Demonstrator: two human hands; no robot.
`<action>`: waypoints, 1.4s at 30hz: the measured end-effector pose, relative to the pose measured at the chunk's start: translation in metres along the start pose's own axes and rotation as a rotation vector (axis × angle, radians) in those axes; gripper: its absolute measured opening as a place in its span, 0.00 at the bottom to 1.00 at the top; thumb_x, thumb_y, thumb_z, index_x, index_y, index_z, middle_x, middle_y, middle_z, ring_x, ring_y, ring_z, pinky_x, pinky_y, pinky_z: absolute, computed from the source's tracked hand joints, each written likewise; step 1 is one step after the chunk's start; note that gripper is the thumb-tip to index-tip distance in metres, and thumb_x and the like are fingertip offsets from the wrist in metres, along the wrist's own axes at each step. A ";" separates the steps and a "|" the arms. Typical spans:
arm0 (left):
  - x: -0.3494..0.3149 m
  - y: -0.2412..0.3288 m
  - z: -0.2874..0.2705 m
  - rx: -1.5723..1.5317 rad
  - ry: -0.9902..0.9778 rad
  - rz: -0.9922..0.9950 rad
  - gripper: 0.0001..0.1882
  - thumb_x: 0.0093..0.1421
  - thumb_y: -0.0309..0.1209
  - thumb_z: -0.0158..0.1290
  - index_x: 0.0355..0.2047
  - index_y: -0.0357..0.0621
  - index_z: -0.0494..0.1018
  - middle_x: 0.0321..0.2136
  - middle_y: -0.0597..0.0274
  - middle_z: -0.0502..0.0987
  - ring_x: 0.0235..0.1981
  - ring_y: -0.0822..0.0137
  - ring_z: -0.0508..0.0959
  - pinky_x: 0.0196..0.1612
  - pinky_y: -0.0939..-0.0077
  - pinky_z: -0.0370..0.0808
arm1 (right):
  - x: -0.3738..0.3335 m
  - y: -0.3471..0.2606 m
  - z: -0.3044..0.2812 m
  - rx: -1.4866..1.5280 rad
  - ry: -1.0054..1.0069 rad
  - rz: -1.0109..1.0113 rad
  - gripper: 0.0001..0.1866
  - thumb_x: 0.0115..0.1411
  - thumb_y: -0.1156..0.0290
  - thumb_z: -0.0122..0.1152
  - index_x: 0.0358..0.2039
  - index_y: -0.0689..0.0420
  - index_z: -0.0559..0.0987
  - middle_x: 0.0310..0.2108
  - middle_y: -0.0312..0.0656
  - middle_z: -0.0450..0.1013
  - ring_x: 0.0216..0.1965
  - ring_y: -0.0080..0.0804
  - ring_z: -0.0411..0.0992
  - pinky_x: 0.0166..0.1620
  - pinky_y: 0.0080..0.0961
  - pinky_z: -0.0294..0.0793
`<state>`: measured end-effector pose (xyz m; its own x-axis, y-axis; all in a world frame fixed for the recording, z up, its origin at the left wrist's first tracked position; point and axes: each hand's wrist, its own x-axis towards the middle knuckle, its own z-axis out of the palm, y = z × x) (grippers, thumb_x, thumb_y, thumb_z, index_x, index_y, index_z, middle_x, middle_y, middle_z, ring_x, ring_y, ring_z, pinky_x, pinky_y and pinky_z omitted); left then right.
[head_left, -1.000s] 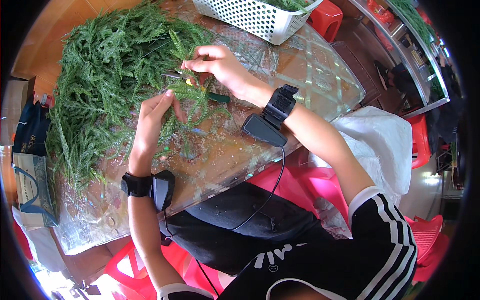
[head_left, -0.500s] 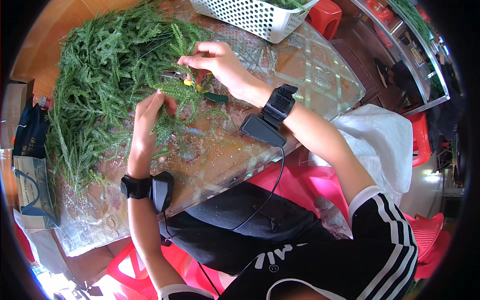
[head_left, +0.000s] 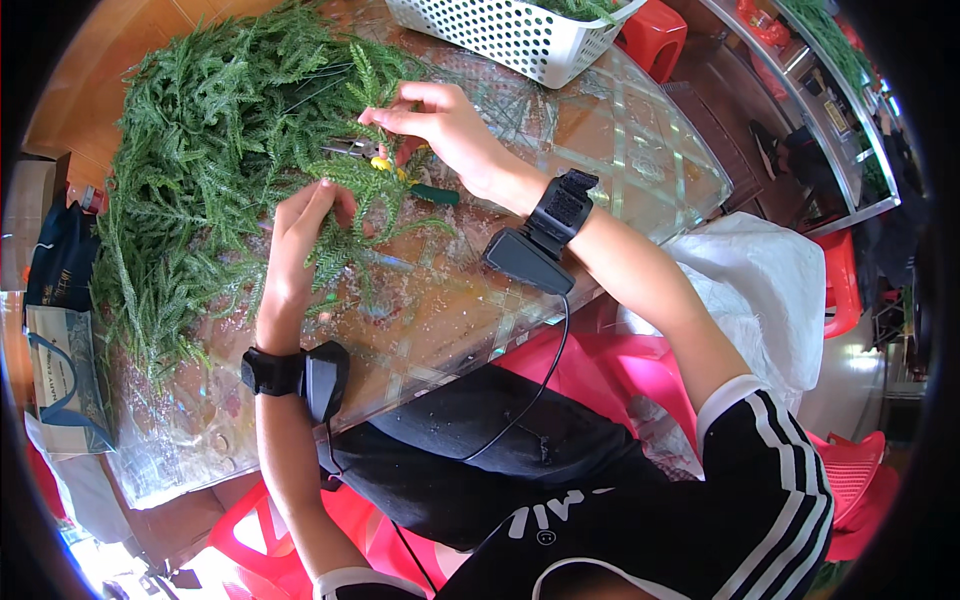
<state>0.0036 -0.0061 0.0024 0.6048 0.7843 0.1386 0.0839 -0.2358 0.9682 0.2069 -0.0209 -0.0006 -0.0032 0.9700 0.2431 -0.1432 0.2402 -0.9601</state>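
My left hand (head_left: 303, 228) is closed, thumb and fingers pinching a green artificial pine branch (head_left: 362, 182) above the table. My right hand (head_left: 440, 128) is also closed, its thumb and forefinger pinched on a pine sprig (head_left: 364, 72) whose tip rises past the fingers. Whether both hands hold one joined branch is hard to make out. Pliers (head_left: 436, 194) with green and yellow handles lie beneath the right hand, partly covered by needles. A big heap of pine branches (head_left: 200, 150) spreads beside and beyond my left hand.
A white perforated basket (head_left: 490, 38) with greenery stands at the far edge of the glossy table (head_left: 420, 345). Paper bags (head_left: 62, 375) sit at the left. Loose thin stems (head_left: 520, 112) lie near the basket. Red stools (head_left: 655, 40) and a white sack (head_left: 750, 290) are at the right.
Almost nothing differs. Both hands keep their pinch on the greenery, and the whole view has shifted very slightly.
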 end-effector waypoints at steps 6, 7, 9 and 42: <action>0.000 0.001 0.003 0.044 -0.044 -0.002 0.20 0.66 0.36 0.39 0.24 0.35 0.71 0.20 0.64 0.72 0.25 0.73 0.67 0.34 0.79 0.62 | 0.001 0.003 0.000 -0.021 -0.008 -0.020 0.09 0.59 0.69 0.54 0.32 0.61 0.77 0.33 0.40 0.76 0.27 0.20 0.72 0.29 0.18 0.67; 0.000 0.007 0.006 0.086 -0.005 -0.080 0.20 0.66 0.36 0.40 0.23 0.34 0.72 0.20 0.64 0.72 0.25 0.74 0.66 0.34 0.79 0.62 | 0.001 0.003 0.000 -0.028 -0.011 -0.012 0.10 0.60 0.68 0.53 0.31 0.61 0.77 0.30 0.40 0.76 0.27 0.20 0.71 0.29 0.18 0.66; -0.002 0.017 0.013 0.126 0.034 -0.158 0.20 0.65 0.36 0.41 0.23 0.34 0.72 0.20 0.65 0.72 0.24 0.75 0.66 0.34 0.79 0.62 | 0.001 0.002 -0.002 -0.037 -0.015 -0.003 0.10 0.60 0.67 0.53 0.31 0.61 0.77 0.27 0.40 0.75 0.26 0.20 0.71 0.29 0.17 0.65; 0.003 0.002 -0.006 -0.711 0.265 -0.135 0.21 0.67 0.41 0.33 0.48 0.36 0.64 0.41 0.57 0.70 0.42 0.64 0.70 0.48 0.64 0.66 | -0.003 -0.008 -0.004 0.519 0.172 0.104 0.13 0.58 0.62 0.56 0.38 0.58 0.73 0.32 0.40 0.73 0.29 0.29 0.73 0.41 0.29 0.69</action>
<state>0.0006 -0.0004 0.0063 0.4080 0.9124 -0.0320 -0.4400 0.2273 0.8688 0.2121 -0.0255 0.0061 0.1125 0.9902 0.0830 -0.6193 0.1352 -0.7734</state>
